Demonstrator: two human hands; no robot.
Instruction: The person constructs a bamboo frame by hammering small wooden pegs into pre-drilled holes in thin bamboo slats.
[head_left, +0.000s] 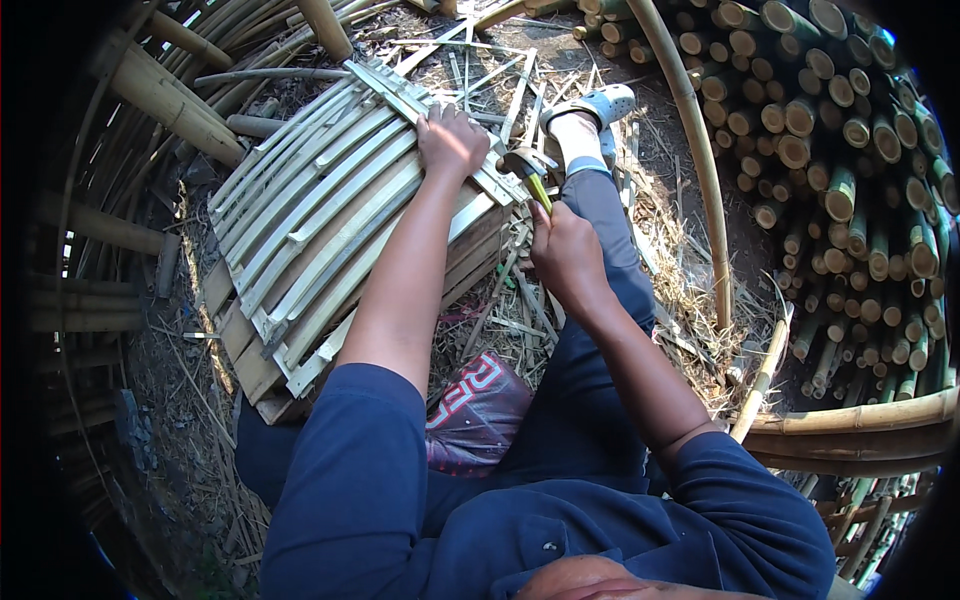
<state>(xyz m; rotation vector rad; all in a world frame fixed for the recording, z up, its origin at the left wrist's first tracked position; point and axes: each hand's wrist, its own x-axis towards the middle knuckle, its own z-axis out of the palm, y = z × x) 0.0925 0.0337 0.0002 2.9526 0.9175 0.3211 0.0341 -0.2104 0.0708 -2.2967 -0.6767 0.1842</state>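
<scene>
One hammer [535, 182] is gripped in the right hand [570, 255]; the left hand [454, 146] lies over slats [335, 200], hold unclear.

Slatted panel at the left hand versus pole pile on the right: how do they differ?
The slatted panel is made of narrow strips; the pole pile, of thicker, round lengths. Many of the panel's strips have gaps between them, while the pile's poles are packed close, cut ends showing. The left hand rests on the panel; no hand touches the pile. Both look like bamboo.
</scene>
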